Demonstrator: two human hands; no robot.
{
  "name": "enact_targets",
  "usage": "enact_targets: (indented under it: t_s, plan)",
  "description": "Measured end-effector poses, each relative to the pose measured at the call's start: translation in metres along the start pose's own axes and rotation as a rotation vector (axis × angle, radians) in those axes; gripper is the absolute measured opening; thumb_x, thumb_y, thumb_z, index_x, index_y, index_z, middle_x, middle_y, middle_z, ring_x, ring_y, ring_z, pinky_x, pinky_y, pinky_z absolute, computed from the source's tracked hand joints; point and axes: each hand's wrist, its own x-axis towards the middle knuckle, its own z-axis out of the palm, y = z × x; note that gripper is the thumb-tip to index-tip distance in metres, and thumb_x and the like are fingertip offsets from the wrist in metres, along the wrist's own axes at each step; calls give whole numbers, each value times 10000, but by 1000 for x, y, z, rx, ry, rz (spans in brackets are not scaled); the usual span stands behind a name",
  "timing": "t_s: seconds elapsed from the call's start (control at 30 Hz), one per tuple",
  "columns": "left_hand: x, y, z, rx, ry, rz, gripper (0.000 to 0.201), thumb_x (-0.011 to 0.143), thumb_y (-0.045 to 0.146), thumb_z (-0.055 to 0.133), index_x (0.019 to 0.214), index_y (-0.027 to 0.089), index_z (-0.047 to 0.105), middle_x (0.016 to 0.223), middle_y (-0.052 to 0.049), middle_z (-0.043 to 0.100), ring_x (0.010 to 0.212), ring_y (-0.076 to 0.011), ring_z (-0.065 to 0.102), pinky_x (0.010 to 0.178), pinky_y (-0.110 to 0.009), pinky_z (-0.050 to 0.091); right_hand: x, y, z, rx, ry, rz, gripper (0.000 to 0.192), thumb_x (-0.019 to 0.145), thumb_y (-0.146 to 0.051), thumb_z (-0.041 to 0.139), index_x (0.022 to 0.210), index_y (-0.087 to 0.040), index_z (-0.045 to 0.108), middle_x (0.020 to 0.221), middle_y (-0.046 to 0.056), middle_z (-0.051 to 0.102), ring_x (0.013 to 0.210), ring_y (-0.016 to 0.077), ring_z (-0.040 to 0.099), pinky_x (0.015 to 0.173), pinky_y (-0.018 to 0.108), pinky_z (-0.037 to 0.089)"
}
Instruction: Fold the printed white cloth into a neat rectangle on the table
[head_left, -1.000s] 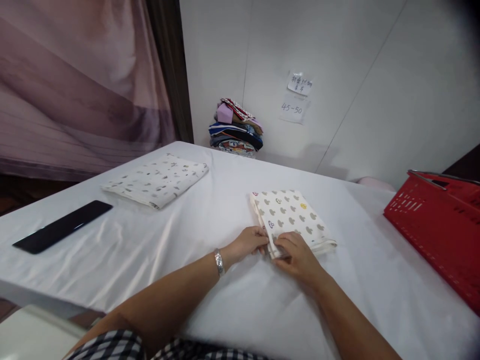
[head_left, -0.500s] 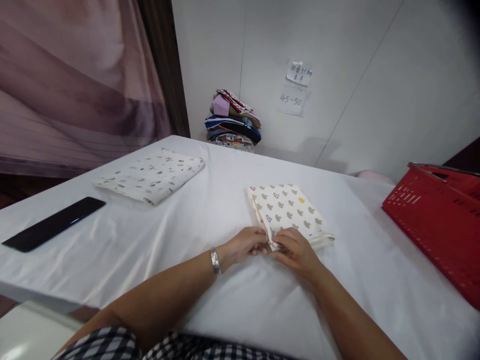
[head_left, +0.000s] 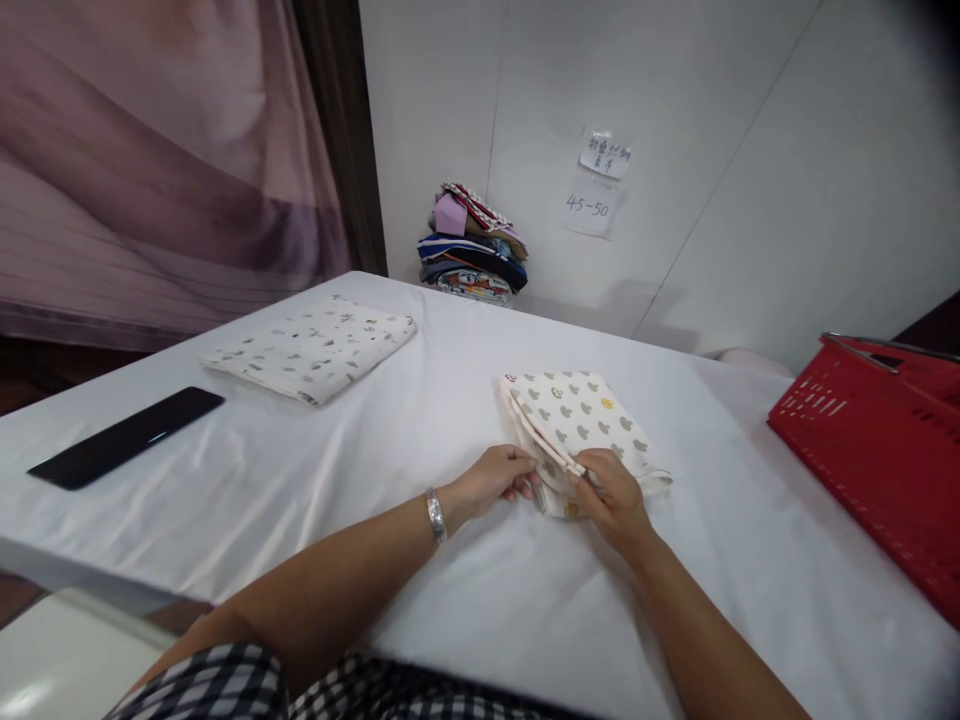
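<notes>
A folded cream cloth (head_left: 577, 410) printed with grey mouse-head shapes and a few coloured ones lies on the white-covered table. My right hand (head_left: 611, 500) pinches the upper layers at the near edge, lifted and drawn back so that a lower layer shows. At the near left corner, my left hand (head_left: 502, 480) has its fingers closed on the lower layer of the cloth. A bracelet (head_left: 436, 515) circles my left wrist.
Another folded white cloth (head_left: 322, 348) with a grey leaf print lies at the left, beyond a black flat phone-like slab (head_left: 127, 437). A red plastic basket (head_left: 877, 450) stands at the right. Stacked folded fabrics (head_left: 474, 245) rise behind the table's far edge.
My right hand has lifted the upper layers of the cloth's near edge and moved slightly right, exposing the layer below. My left hand stays near the corner. The view has shifted slightly.
</notes>
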Motion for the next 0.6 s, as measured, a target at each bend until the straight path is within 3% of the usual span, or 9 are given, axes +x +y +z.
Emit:
enact_targets:
  t_s: [0.13,0.33,0.6]
  plan:
    - [2,1,0,43,74,-26,189,719,256,611,823,146,498,699,-8,626,479,-85,546,407,-201,301,0,-1,1,-16,-7,-39,208,843,-175,489,1032,-216,564,925,82,608,864,206,576,726,357,489]
    - [4,1,0,19,63,-36,191,722,220,588,874,149,498,676,23,587,463,-62,524,395,-179,278,1,-3,1,-49,-24,-65,225,827,-142,496,1033,-213,556,929,79,602,865,204,567,738,355,481]
    - [4,-1,-2,-25,86,53,231,766,364,575,746,164,460,654,25,547,456,-53,492,411,-182,282,4,-9,5,-71,-234,-126,268,815,-97,440,1033,-218,538,924,72,611,853,200,553,733,363,474]
